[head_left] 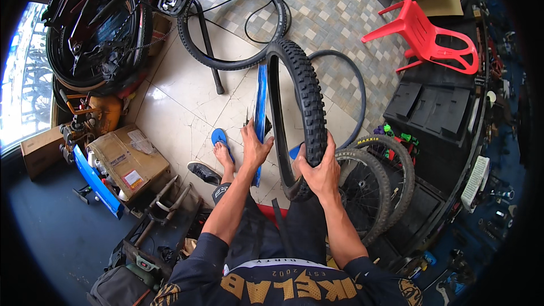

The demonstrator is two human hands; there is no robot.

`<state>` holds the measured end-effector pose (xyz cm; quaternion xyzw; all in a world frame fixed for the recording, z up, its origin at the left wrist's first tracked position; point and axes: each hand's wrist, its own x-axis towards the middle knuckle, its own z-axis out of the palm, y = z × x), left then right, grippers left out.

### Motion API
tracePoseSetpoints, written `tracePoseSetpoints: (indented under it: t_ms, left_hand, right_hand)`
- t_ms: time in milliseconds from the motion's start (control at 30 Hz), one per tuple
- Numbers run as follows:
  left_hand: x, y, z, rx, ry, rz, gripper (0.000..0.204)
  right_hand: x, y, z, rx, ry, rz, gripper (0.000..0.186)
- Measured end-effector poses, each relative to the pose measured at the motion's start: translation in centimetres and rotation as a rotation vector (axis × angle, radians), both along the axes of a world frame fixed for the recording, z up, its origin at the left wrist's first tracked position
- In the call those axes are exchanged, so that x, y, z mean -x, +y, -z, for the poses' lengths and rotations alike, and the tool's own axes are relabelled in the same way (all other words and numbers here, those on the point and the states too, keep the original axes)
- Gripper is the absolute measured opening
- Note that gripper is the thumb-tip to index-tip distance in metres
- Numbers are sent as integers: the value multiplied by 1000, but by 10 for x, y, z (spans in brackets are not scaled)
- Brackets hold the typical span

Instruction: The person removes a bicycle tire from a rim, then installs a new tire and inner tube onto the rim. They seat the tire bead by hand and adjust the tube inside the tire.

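Observation:
My left hand (256, 146) grips a bicycle wheel with a blue rim (261, 93), which stands nearly edge-on before my lap. Part of its dark hub shows on either side of the rim. Wrapped round the lower part of a loose black knobby tyre (313, 96), my right hand (319, 173) keeps it upright just right of the wheel. The tyre is off the rim, and its open inner side faces left. Some of my right fingers are hidden behind the tyre.
Another tyre (187, 39) and a black inner tube (358, 90) lie on the tiles ahead. Two wheels with tyres (390, 192) stand at my right. A red plastic chair (416, 34) is far right. Cardboard boxes (127, 158) and a bicycle pile (96, 34) sit left.

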<state>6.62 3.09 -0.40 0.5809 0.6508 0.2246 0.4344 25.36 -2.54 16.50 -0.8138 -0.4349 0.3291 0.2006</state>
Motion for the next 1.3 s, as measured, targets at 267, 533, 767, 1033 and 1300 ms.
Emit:
tracePoseSetpoints:
  t_ms: [267,533,767,1033,1300]
  left_hand:
    - [18,-59,3,137,112,-24,67]
    - [20,-12,3,488,-379,-118,60]
    - [20,45,-7,718,-696,-221,80]
    - [19,71,-8,737,-839,-225,103]
    - [19,69,-1,668,-875,-243,89]
  right_hand:
    - [14,-9,75,63,-103,-3,105]
    - [8,-29,89,76,-85,0,112]
    - [4,-27,86,38,-52,8,110]
    - [4,-28,80,15,-76,-4,109]
    - [5,-32,80,79,-110,-32,112]
